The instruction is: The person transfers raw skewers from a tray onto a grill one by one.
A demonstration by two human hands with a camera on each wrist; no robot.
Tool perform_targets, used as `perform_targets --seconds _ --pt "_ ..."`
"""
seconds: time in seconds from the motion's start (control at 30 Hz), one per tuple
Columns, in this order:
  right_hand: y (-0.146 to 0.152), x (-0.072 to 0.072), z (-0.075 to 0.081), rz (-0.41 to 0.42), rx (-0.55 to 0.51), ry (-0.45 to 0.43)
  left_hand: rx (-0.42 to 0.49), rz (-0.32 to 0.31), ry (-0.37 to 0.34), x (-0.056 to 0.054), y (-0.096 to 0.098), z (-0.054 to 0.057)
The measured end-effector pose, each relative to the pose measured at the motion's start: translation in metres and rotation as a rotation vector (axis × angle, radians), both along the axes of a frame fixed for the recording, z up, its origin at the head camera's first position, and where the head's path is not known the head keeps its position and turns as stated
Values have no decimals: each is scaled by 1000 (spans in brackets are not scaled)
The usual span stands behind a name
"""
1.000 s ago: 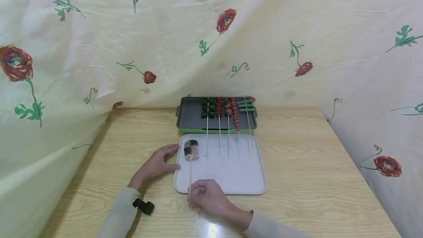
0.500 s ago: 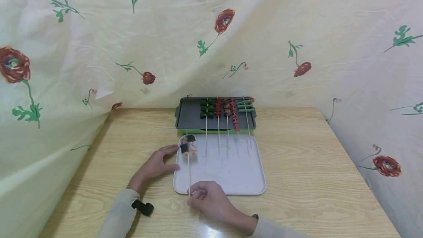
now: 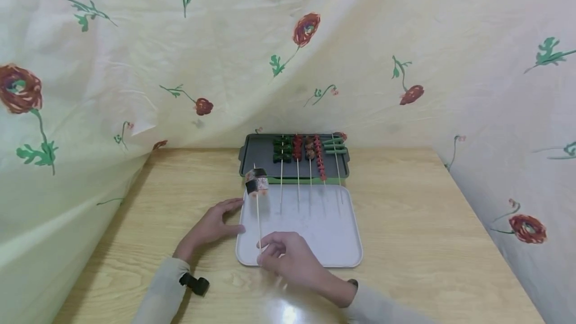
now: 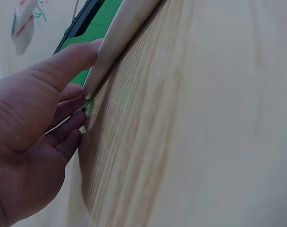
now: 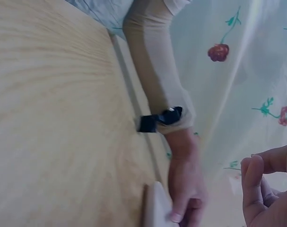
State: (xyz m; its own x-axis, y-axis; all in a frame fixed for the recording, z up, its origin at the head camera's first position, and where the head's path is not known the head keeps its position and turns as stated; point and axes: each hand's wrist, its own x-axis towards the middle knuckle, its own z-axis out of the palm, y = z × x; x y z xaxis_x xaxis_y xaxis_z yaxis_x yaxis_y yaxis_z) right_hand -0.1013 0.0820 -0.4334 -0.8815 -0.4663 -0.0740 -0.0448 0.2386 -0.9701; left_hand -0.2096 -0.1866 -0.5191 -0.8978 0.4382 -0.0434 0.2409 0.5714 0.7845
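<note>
My right hand (image 3: pixel 292 261) pinches the lower end of a bamboo skewer (image 3: pixel 258 216) between thumb and fingertips. At its top sits a pale pinkish piece of food (image 3: pixel 263 183) with black bands, raised over the far left corner of the white tray (image 3: pixel 310 236) and overlapping the front of the grill pan (image 3: pixel 261 156) in the head view. Thumb and fingertips of my left hand (image 3: pixel 218 222) touch the tray's left rim, fingers extended. The left wrist view shows that rim (image 4: pixel 105 61) edge-on between thumb and fingers. In the right wrist view the skewer is hardly visible.
Several skewers lie side by side on the grill pan: green pieces (image 3: pixel 282 149), red pieces (image 3: pixel 297 147), brown pieces (image 3: pixel 310 149), small pink pieces (image 3: pixel 320 156) and green stalks (image 3: pixel 334 145). Their sticks reach out over the tray. A flowered cloth (image 3: pixel 216 64) hangs behind the wooden table (image 3: pixel 405 224).
My right hand has lifted the banded food skewer off the tray and moved it forward toward the grill pan. The left hand stays at the tray's rim.
</note>
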Motion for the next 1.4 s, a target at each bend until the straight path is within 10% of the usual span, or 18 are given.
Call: perform_targets --seconds 0.53,1.4 --pt "2 -56 29 -12 10 -10 -6 14 -48 0 0 4" --pt "-23 -127 19 -152 41 -131 -14 13 -77 0 0 9"
